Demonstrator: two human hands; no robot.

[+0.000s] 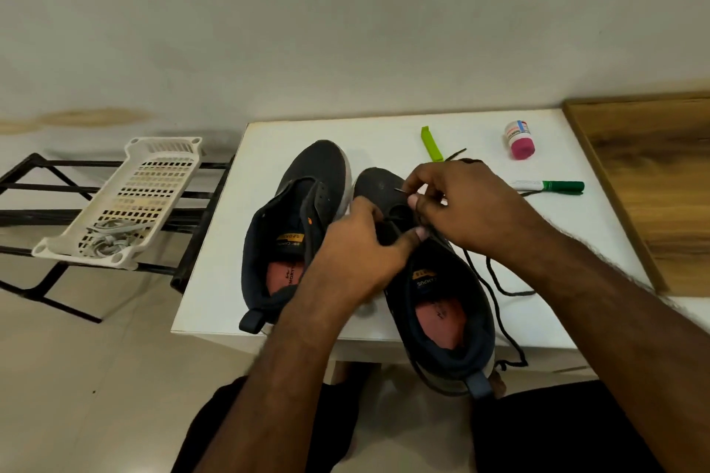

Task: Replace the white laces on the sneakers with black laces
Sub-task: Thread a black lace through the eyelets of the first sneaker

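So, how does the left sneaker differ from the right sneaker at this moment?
The left sneaker shows no lace and nobody touches it; the right sneaker has a black lace and both hands work on it. The left hand holds its tongue area while the right hand pinches the lace tip. The right sneaker's heel overhangs the table edge more. Both are dark with reddish insoles.

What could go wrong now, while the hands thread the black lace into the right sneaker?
1. The right sneaker overhangs the table edge at its heel; a pull could tip it off.
2. The black lace trails loose over the table edge, so it may snag or knot.
3. The lace tip pinched by the right hand looks thin and could slip or miss the eyelet.
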